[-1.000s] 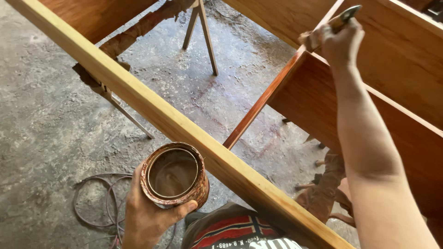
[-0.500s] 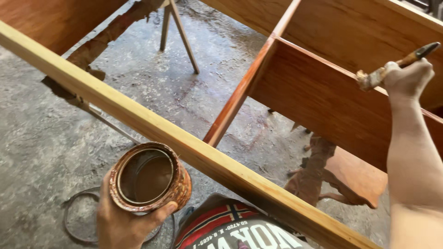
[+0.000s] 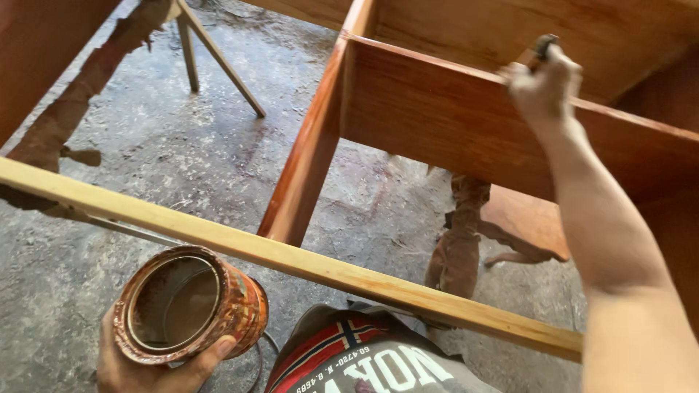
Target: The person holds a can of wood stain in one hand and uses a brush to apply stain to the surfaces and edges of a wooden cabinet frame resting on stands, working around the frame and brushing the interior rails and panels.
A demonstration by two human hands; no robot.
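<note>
Head view shows the left hand point(image 3: 145, 364) wrapped around an open can point(image 3: 191, 304), low beside a pale rail point(image 3: 291, 258). The right hand point(image 3: 542, 87) is closed on a brush point(image 3: 542, 47) at the top edge of a stained panel point(image 3: 437, 116).

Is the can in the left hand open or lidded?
Open: the can, held by the left hand, shows no lid, and its brown-coated inside is visible.
</note>
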